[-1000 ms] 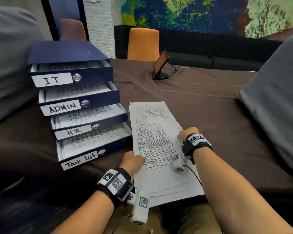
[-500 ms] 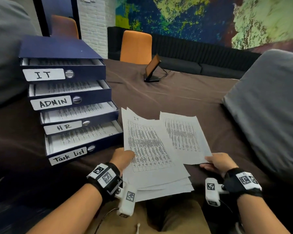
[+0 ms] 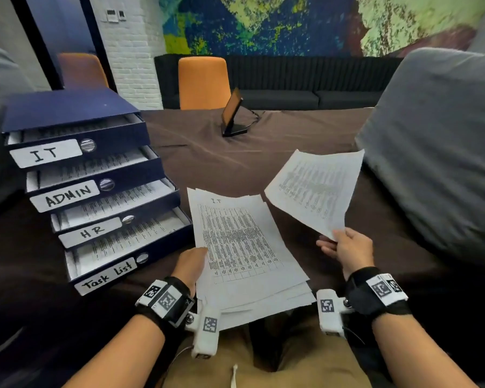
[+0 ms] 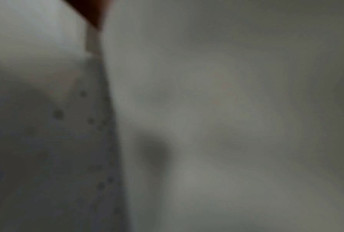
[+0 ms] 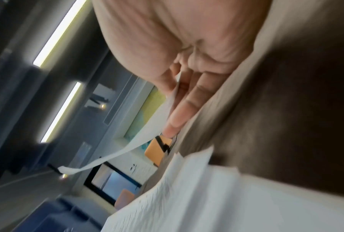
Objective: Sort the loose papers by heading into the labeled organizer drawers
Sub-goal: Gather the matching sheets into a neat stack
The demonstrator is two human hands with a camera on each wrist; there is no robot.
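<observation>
We pinch one loose sheet (image 3: pixel 317 189) by its near corner in our right hand (image 3: pixel 347 252), raised above the table (image 3: pixel 263 141). Left hand (image 3: pixel 191 264) grips the stack (image 3: pixel 244 247), top page headed IT. Organizer drawers (image 3: pixel 95 189) lie left of both hands, nearer the left; heading unreadable.

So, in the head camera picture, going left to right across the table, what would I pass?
Dark blue four-drawer organizer → left hand → white paper stack headed IT → single printed sheet pinched by the right hand → grey cushion.
</observation>
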